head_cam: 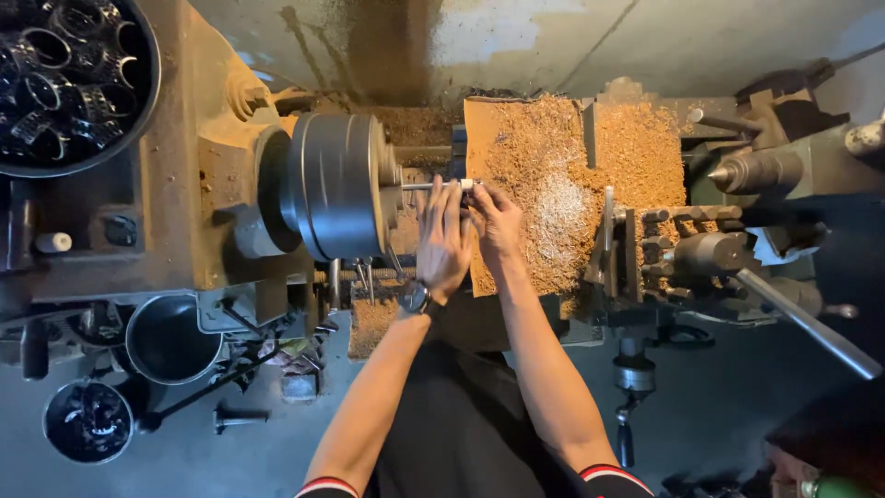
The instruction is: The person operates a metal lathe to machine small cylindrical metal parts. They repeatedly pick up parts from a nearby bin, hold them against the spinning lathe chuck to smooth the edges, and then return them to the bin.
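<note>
My left hand (442, 238), with a watch on its wrist, reaches up to a thin metal rod (441, 185) that sticks out of the lathe chuck (334, 184); its fingers lie over the rod. My right hand (495, 221) is right beside it, fingers pinched on the rod's pale tip (467, 183). The big grey chuck stands just left of both hands. A bed of orange-brown metal shavings (553, 184) lies behind and to the right of the hands.
A tool post with levers (645, 244) and a long handle (811, 323) sit to the right, the pointed tailstock (751, 171) farther right. A black tub of metal rings (69, 78) is at top left; an empty pot (171, 337) and a small bucket (88, 421) at lower left.
</note>
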